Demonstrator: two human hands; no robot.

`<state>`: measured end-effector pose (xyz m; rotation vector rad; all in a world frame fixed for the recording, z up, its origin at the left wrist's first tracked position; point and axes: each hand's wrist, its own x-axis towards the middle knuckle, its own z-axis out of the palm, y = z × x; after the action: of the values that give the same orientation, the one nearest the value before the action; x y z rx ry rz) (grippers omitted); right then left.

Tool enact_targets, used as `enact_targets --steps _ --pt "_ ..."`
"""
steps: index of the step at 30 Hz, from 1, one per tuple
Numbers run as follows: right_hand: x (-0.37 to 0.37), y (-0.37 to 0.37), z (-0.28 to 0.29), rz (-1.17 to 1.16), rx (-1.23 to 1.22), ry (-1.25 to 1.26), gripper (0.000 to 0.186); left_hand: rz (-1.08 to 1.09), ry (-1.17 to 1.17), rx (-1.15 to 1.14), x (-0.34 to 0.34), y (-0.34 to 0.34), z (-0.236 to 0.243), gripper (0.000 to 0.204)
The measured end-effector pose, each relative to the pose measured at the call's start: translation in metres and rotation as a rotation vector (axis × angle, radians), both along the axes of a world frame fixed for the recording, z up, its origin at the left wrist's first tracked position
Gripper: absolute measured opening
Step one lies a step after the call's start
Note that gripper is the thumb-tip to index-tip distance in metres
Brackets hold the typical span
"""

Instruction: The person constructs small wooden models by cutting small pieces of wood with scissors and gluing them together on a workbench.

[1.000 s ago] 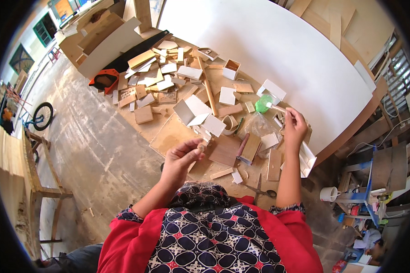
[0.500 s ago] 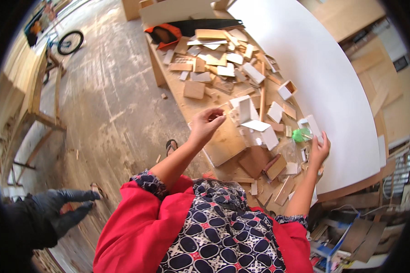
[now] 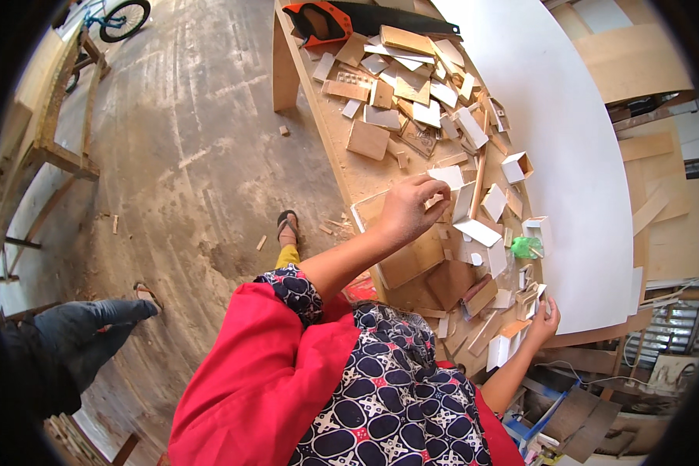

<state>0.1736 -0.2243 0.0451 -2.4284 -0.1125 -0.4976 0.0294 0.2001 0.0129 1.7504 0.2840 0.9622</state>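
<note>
My left hand [image 3: 416, 208] hovers over the pile's near side, thumb and fingertips pinched together. Anything between those fingertips is too small to make out. Below it lies a wide, flat wooden block [image 3: 413, 260] with a pale edge. At the table's right side my right hand [image 3: 546, 325] has its fingers closed around a small white piece [image 3: 541, 292]. Close by that hand are a white-sided box [image 3: 502, 351] and small wooden offcuts. A crumpled clear green plastic bottle [image 3: 526, 247] lies farther up, beside a white open box [image 3: 539, 227].
Wood offcuts [image 3: 367, 140] cover much of the table. A handsaw [image 3: 322, 23] with an orange handle lies at the far end. A large white panel [image 3: 551, 132] runs along the right. At left are a wooden bench [image 3: 64, 155] and another person's legs [image 3: 105, 317].
My right hand has come nearer, away from the green bottle, and its fingers have closed on a white piece. My left hand stays pinched, further right in view. The whole view has shifted.
</note>
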Motion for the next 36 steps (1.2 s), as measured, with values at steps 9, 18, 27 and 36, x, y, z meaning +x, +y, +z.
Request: enact_targets --steps 9,18,27,36 --pt "-0.017 0.013 0.004 0.046 -0.126 -0.059 0.024 0.036 -0.033 0.079 0.006 0.003 -0.007 0.013" --pt "-0.027 0.016 0.006 0.087 -0.187 -0.090 0.023 0.031 -0.071 0.086 0.008 0.000 -0.002 0.014" --pt "-0.032 0.008 0.010 0.087 -0.232 -0.080 0.023 -0.008 -0.014 -0.003 0.012 -0.003 -0.006 0.011" --pt "-0.039 0.006 0.007 0.090 -0.240 -0.081 0.023 -0.015 0.016 -0.095 0.015 -0.002 -0.009 0.013"
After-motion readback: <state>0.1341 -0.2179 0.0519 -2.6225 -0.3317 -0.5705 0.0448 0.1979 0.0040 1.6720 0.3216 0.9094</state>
